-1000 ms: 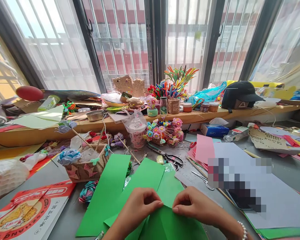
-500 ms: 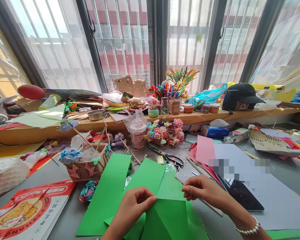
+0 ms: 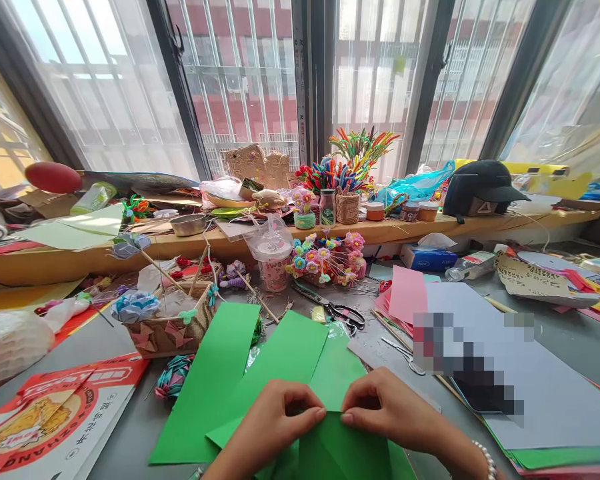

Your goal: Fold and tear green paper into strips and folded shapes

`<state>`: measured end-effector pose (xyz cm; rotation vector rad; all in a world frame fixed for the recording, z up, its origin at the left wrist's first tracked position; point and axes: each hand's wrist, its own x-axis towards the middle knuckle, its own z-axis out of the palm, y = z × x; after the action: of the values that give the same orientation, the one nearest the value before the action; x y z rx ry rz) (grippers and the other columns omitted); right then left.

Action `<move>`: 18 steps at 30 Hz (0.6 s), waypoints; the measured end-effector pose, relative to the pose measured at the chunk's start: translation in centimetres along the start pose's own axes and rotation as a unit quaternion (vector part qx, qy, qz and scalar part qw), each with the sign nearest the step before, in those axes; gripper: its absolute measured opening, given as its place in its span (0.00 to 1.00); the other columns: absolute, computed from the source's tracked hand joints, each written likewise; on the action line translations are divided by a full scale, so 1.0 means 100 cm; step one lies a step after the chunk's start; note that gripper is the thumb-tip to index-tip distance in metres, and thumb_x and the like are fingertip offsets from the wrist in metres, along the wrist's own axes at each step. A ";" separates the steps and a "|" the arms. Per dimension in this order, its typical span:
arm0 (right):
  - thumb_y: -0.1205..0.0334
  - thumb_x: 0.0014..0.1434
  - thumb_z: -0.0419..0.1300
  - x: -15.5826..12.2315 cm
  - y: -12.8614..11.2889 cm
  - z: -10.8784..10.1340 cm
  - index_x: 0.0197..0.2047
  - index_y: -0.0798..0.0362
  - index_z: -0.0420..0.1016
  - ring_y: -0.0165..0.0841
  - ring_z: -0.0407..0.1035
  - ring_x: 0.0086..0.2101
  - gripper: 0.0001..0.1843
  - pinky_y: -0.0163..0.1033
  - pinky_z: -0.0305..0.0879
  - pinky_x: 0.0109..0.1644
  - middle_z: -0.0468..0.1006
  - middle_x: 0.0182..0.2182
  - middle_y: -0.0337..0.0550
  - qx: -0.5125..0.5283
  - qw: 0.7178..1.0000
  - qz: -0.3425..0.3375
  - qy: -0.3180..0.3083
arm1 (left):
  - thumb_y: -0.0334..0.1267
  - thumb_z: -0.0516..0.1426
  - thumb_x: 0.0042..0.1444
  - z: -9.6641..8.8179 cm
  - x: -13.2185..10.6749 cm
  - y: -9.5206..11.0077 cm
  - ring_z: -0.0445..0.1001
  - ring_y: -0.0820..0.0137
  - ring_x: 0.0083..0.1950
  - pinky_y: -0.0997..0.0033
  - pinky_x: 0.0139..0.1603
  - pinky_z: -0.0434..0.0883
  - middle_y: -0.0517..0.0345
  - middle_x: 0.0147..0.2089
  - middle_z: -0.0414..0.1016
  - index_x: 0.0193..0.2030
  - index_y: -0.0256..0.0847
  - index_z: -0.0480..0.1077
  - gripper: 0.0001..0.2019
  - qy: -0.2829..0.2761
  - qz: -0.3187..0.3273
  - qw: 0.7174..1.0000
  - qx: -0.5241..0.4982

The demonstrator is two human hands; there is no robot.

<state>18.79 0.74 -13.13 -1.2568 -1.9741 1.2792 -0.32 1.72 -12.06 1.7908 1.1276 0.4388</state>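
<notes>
Close to me at the bottom middle, a creased sheet of green paper (image 3: pixel 343 445) is held up by its top edge. My left hand (image 3: pixel 286 417) pinches that edge between thumb and fingers. Just to the right, my right hand (image 3: pixel 385 407) is closed on the same edge, its fingertips a short way from the left ones. A bracelet of white beads is on the right wrist. Beneath and behind lie more green sheets (image 3: pixel 220 380), overlapping on the grey table. The lower part of the held paper runs out of view.
Scissors (image 3: pixel 347 313) lie beyond the green sheets, and a smaller pair (image 3: pixel 405 355) to the right. A cardboard box with paper flowers (image 3: pixel 167 333) stands left. White paper (image 3: pixel 545 393) covers the right, with a partly blurred dark device. A lidded cup (image 3: pixel 273 260) stands behind.
My right hand has moved left and down and now grips the green paper's edge beside my left hand. The left hand still holds it, slightly lower and further right.
</notes>
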 end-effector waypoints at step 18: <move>0.65 0.46 0.56 0.000 0.000 -0.005 0.25 0.59 0.77 0.22 0.50 0.18 0.09 0.28 0.43 0.19 0.60 0.15 0.33 -0.010 1.000 0.005 -0.025 | 0.41 0.53 0.48 0.007 -0.001 -0.001 0.64 0.74 0.24 0.79 0.24 0.58 0.59 0.22 0.73 0.27 0.34 0.75 0.13 0.020 0.017 0.997 0.067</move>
<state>19.22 0.96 -12.92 -1.2569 -2.0233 1.3109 0.05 1.31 -12.51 1.9276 1.1806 0.4288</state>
